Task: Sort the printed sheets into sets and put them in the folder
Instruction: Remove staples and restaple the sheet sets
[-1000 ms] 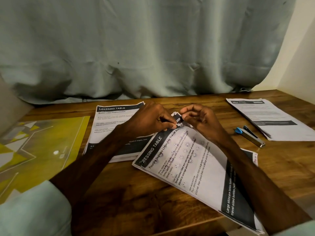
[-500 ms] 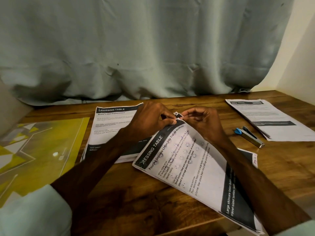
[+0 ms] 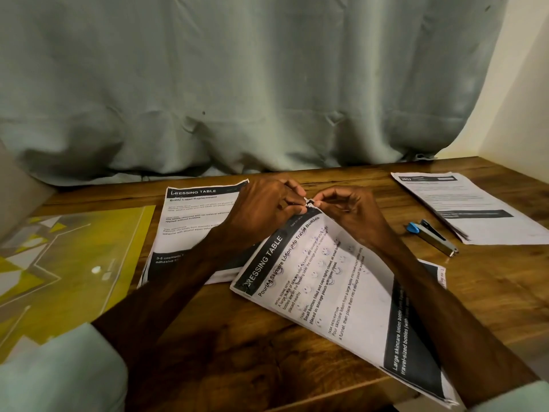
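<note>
White printed sheets on wood table, far corner pinched by left grip and right grip.

The right hand has closed in and now pinches the printed sheets' far corner, meeting the left hand.

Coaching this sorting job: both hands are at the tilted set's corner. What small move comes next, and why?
Probably hold the corner of the tilted set with the left hand alone and send the right hand to the stapler. Both hands pinch that corner, the stapler lies untouched to the right, and I cannot tell whether the sheets are fastened.
</note>
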The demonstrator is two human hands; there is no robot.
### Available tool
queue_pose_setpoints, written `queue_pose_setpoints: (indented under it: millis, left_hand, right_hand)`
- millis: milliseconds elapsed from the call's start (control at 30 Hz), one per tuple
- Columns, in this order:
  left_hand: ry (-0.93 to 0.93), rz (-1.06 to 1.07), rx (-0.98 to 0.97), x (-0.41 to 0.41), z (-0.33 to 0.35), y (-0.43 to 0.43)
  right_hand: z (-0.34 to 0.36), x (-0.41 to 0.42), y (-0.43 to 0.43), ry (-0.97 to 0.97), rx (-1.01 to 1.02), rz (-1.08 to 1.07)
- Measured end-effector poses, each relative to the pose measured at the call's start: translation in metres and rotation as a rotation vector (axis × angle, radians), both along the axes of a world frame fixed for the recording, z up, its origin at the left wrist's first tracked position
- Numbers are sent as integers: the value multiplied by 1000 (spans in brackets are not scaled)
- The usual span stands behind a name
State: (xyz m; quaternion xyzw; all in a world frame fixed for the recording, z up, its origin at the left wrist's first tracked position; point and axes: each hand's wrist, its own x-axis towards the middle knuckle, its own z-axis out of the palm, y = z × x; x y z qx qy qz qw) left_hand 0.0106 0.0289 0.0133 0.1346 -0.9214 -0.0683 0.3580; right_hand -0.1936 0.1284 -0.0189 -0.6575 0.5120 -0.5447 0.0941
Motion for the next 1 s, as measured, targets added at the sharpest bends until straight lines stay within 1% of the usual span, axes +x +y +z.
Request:
queue_pose_setpoints:
  millis: [167,333,567,900,1000]
  left_hand:
    - [31,-17,-2,-1,0,0]
    - [46,-30,43,-1,-1,0]
    - [77,-20,80,-1,-2,2]
    - [100,-17,90,0,-5,-1]
    - [105,-10,84,0,-5,0]
  right_hand:
    - [0,-3,0,32,32,25]
    - [0,-7,0,40,92,41]
    - [1,-5,1,-40,78,80]
    - [2,-4,3,-159,141,133]
    - [3,-1,5,-82,151,98]
